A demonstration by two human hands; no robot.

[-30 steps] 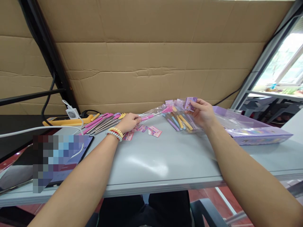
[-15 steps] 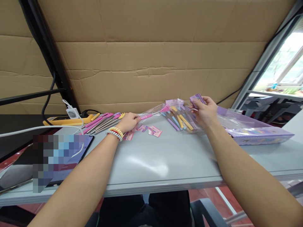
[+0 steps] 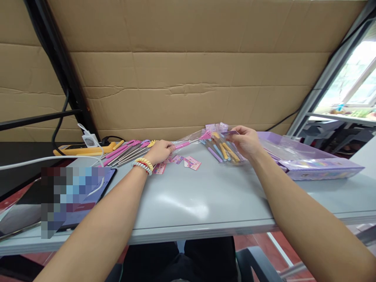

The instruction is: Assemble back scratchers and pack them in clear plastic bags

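I'm reaching both arms forward over the counter (image 3: 182, 196), elbows low, forearms converging toward the back. My left hand (image 3: 160, 152) is lying low, palm down, bracelets (image 3: 142, 166) circling the wrist; its fingers are curling in and pinching the near end of the pink scratcher (image 3: 182, 145). That scratcher is slanting away to the right, its clawed head ending beside the bagged scratchers (image 3: 225, 150). Clear plastic (image 3: 190, 138) is showing along it; I can't tell if it's fully inside. My right hand (image 3: 246, 141) is hovering at the bagged pile's right side, wrist turning inward, thumb and fingers pinching a purple card (image 3: 230, 133) that is facing the camera nearly edge-on.

Around: small pink cards (image 3: 192, 163) are lying right of my left hand, some partly tucked under it. Loose scratchers (image 3: 131, 153) with metal rods are fanning out on its left. Behind those, a yellow device (image 3: 85, 149) is sitting with a white plug (image 3: 90, 140) beside it, a white cable (image 3: 44, 162) trailing across. A tablet (image 3: 105, 188) is lying near the left edge, partly pixelated. A purple box (image 3: 326, 168) is standing open right of my right hand, which is blocking its left end. Cardboard (image 3: 188, 78) is walling off the back.
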